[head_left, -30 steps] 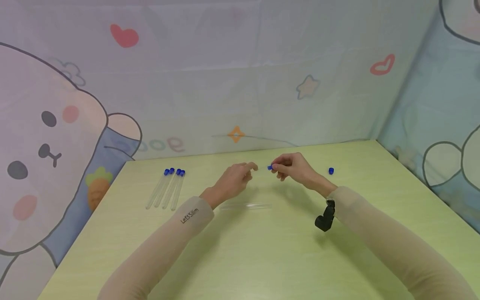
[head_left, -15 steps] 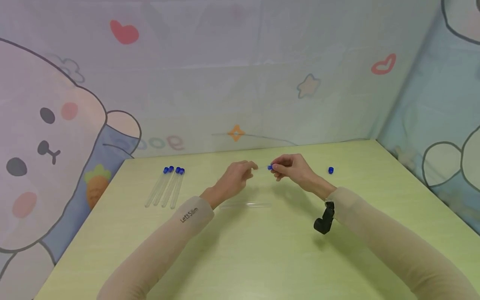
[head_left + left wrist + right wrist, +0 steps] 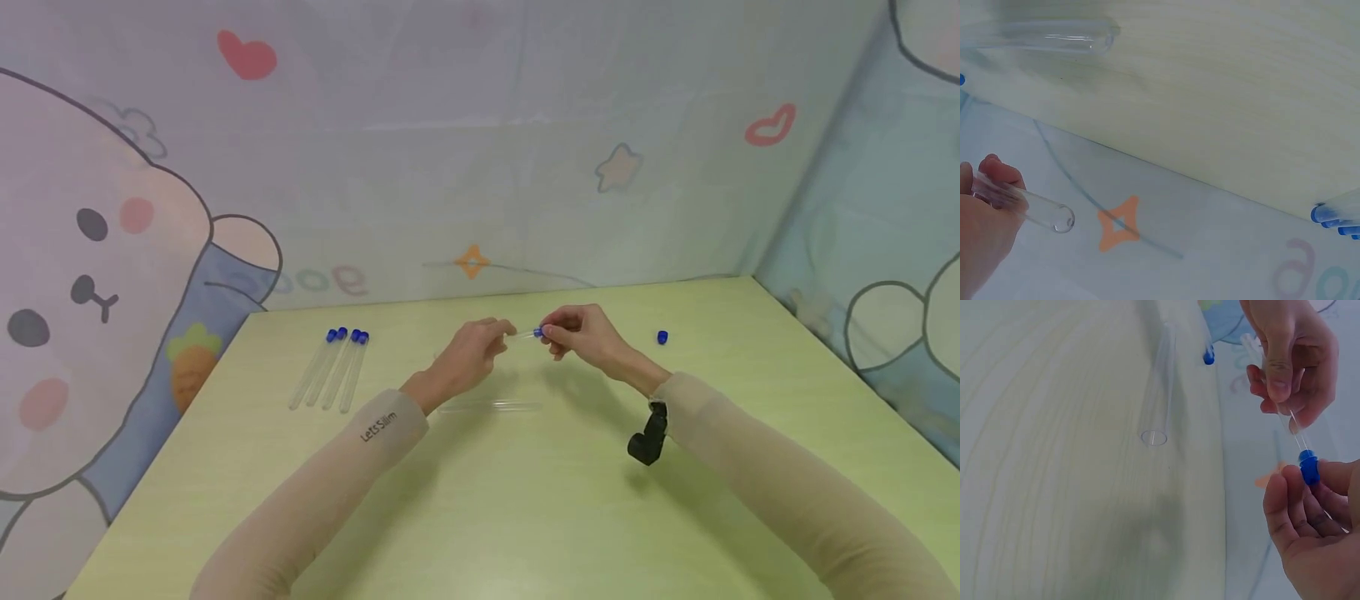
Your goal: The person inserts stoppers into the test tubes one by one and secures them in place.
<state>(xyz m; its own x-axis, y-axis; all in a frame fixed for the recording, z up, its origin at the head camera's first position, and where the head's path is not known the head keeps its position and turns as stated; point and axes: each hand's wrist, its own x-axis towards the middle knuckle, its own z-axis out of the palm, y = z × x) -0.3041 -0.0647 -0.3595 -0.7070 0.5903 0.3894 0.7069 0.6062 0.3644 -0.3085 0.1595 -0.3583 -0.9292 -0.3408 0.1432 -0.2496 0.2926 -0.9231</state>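
My left hand grips a clear test tube around its middle, above the table. The tube's rounded end sticks out past the fingers in the left wrist view. Between thumb and fingertips, my right hand pinches a blue cap at the tube's mouth. The cap's narrower part meets the mouth; how deep it sits I cannot tell. Below the hands, an uncapped clear test tube lies sideways on the table, its open mouth showing in the right wrist view.
Several test tubes with blue caps lie side by side at the left of the table. A loose blue cap rests at the right. Behind the table hangs a printed cloth.
The blue cap in my right hand has come slightly left against the tube's mouth, and more of the tube shows between the hands. The head view has tilted a little.
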